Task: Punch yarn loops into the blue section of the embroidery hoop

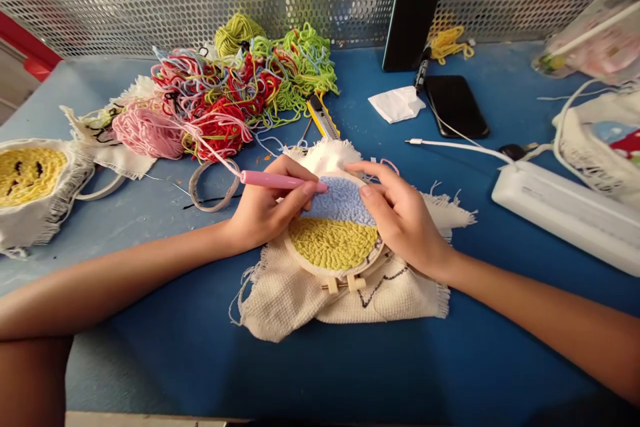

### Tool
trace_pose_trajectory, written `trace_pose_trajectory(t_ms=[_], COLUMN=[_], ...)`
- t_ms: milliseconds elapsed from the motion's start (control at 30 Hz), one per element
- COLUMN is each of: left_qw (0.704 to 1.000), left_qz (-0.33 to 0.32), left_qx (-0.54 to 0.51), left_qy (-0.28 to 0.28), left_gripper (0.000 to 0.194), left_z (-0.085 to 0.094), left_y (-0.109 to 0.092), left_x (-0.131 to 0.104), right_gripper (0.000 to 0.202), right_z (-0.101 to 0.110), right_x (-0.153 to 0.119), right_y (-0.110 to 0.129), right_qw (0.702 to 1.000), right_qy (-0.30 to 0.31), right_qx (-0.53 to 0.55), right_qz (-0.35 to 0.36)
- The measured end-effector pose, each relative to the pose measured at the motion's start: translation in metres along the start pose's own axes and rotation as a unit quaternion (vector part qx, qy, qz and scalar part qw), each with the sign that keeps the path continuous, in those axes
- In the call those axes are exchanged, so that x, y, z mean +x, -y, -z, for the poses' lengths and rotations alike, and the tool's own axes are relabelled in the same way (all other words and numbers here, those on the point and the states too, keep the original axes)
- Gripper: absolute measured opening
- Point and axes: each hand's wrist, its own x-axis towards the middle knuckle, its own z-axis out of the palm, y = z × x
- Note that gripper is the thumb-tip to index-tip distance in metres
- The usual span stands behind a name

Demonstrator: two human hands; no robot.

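A round wooden hoop (pixel 314 271) holds cream cloth (pixel 285 300) with blue loops (pixel 345 201) in its upper half and yellow-green loops (pixel 334 243) below. My left hand (pixel 273 203) is closed around a pink pen-like tool (pixel 275 179), whose tip end is at the blue loops. Pink yarn runs from the tool's back end to a pink yarn bundle (pixel 147 128). At the hoop's right side, my right hand (pixel 407 217) grips the rim, with thumb and a finger on top. Its other fingers are partly hidden.
Tangled red and green yarn (pixel 225 93) lies at the back left, beside a yellow cutter (pixel 324 117). A tape ring (pixel 215 185) sits left of the hoop. To the right are a black phone (pixel 456 107), white paper (pixel 397 105) and a white power strip (pixel 565 210).
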Motion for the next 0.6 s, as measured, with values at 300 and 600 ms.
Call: trace_pose_trajectory(t_ms=[300, 600], left_qw=[0.991, 0.979], left_qz=[0.049, 0.086], left_qx=[-0.117, -0.176], left_qy=[-0.034, -0.057], left_gripper=[0.009, 0.016], left_z=[-0.002, 0.000], left_y=[0.006, 0.012], left_x=[0.001, 0.012], right_gripper=[0.027, 0.025], right_z=[0.006, 0.010], right_x=[0.004, 0.001], right_y=[-0.006, -0.007], right_qw=[1.000, 1.000], right_qy=[-0.003, 0.002], right_qx=[0.000, -0.005], right_qz=[0.022, 0.017])
